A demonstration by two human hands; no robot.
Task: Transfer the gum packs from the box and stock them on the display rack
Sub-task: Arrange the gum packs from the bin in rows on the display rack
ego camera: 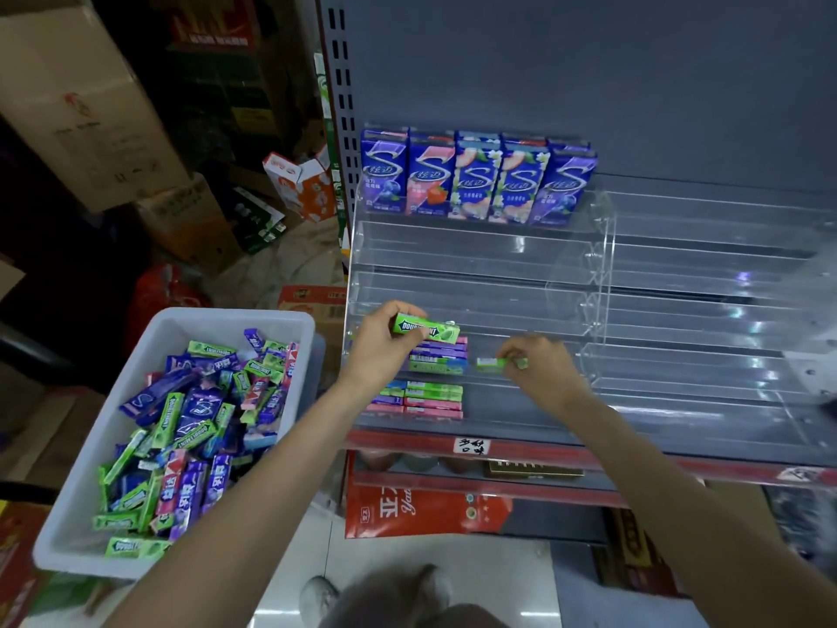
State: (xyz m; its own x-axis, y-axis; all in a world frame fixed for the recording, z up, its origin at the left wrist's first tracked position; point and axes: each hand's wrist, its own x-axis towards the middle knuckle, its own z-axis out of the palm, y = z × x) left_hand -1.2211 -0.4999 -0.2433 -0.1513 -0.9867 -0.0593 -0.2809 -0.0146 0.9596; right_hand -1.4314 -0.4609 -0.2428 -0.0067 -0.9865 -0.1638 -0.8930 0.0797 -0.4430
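Observation:
A clear acrylic stepped display rack [480,260] stands on the grey shelf. Its top tier holds a row of purple and pink gum boxes [475,179]. Stacks of slim gum packs [437,355] lie on the lower tiers, more of them [432,398] on the lowest. My left hand [382,344] grips a green gum pack [425,328] above the stack. My right hand [541,367] pinches another green pack [491,364] just right of the stack. At the left, a white plastic box [81,505] holds several loose gum packs [199,428].
Cardboard cartons [90,106] and orange-white cartons [301,179] crowd the floor at the back left. The shelf has a red front strip with a handwritten label [471,446]. Red bags [421,509] sit on the shelf below. The rack's right half [702,301] holds no packs.

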